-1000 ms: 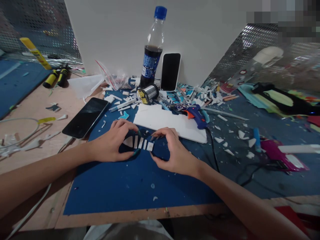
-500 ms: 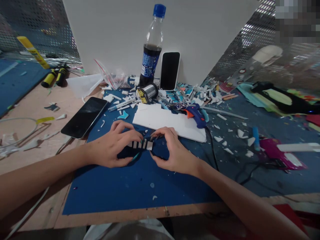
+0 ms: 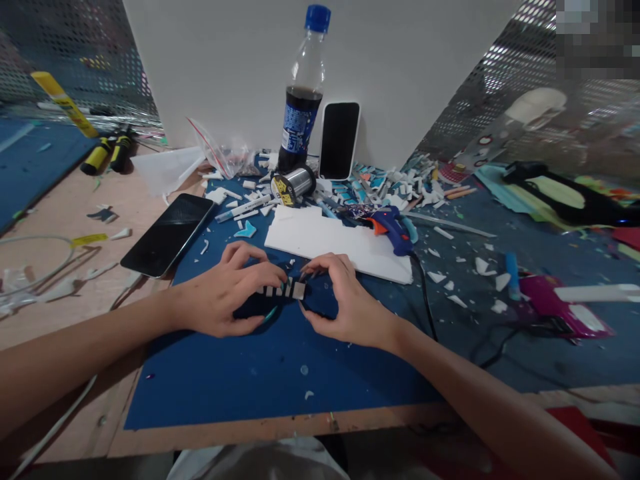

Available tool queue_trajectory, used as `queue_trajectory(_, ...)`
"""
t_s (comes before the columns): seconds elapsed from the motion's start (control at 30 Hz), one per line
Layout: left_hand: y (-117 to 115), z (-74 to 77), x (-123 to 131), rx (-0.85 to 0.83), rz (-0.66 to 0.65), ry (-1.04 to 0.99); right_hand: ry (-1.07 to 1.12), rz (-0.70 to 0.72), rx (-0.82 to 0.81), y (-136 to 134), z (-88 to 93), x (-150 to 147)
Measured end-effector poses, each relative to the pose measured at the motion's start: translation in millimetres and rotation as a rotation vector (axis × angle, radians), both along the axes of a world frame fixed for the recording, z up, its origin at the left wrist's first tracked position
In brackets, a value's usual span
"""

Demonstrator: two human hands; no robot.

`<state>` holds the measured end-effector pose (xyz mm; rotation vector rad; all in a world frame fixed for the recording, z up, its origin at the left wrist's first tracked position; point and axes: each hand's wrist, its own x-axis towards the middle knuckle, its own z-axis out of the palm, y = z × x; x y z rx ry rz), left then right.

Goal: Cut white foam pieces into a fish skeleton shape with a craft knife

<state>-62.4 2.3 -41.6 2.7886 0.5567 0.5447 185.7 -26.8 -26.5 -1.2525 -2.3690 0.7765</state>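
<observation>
A small strip with pale and dark bands lies low over the blue mat, between my two hands. My left hand is curled over the strip's left part, its fingertips on the far side and its thumb, with a teal nail, on the near side. At the right end, the fingers and thumb of my right hand close on the strip from far and near. My left fingers hide the strip's left end. Just beyond the hands lies a white foam board with a notched far edge.
A blue glue gun lies at the board's right end, its black cord running nearer. Behind are a wire spool, a cola bottle, a leaning phone and foam scraps. Another phone lies left.
Both hands stay nearly in place on the strip, which has tilted slightly at its right end. The whole view has shifted very slightly.
</observation>
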Motion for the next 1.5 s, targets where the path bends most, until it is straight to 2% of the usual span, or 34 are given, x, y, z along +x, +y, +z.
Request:
queue_trajectory(0.13, -0.4, -0.5, -0.1, 0.037, -0.046, 0.008, -0.007, 0.000, -0.003, -0.6, -0.7, 0.9)
queue_trajectory(0.97, 0.1, -0.5, 2.2, 0.062, -0.045, 0.013, -0.018, -0.010, 0.038, -0.5, -2.0, 0.6)
queue_trajectory(1.13, 0.1, 0.2, 1.8, 0.072, -0.037, -0.002, 0.029, 0.003, 0.143, -1.2, -1.5, 4.2)
queue_trajectory(1.23, -0.6, 1.1, 0.6, 0.082, -0.033, 0.000, 0.048, -0.095, 0.325, -8.0, -0.3, 3.7)
queue_trajectory(1.33, -3.6, 2.1, 2.8, 0.086, 0.013, -0.041, 0.041, -0.194, 0.444, -22.3, 0.7, -0.9)
queue_trajectory(1.5, -10.8, 1.4, 16.4, -0.066, 0.182, -0.099, -0.061, -0.130, 0.339, -47.7, -2.3, -9.9)
